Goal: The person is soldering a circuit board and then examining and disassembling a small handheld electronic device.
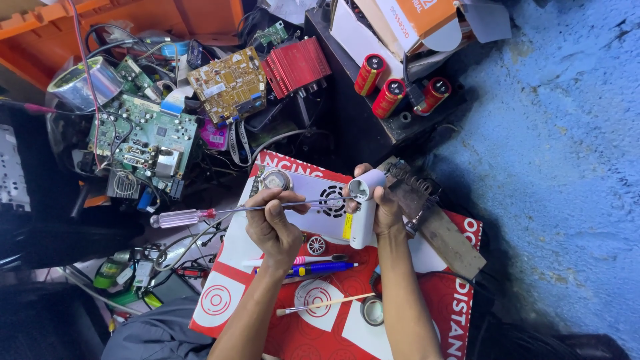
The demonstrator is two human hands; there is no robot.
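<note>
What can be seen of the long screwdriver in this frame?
The screwdriver has a clear pinkish plastic handle with a red collar and a long, thin metal shaft. It lies nearly level, handle pointing left over the clutter, tip reaching the open end of the white cylindrical device. The left hand pinches the shaft partway along; the right hand grips the device. Whether the tip sits inside the opening cannot be told.

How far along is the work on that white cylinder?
Done: nothing visibly removed; its casing looks whole. In hand: the right hand holds the white plastic cylindrical device upright, while the left hand steers a long screwdriver with a clear pink handle, tip at the device's open top end. Left: whatever sits inside that end, hidden from view.
</note>
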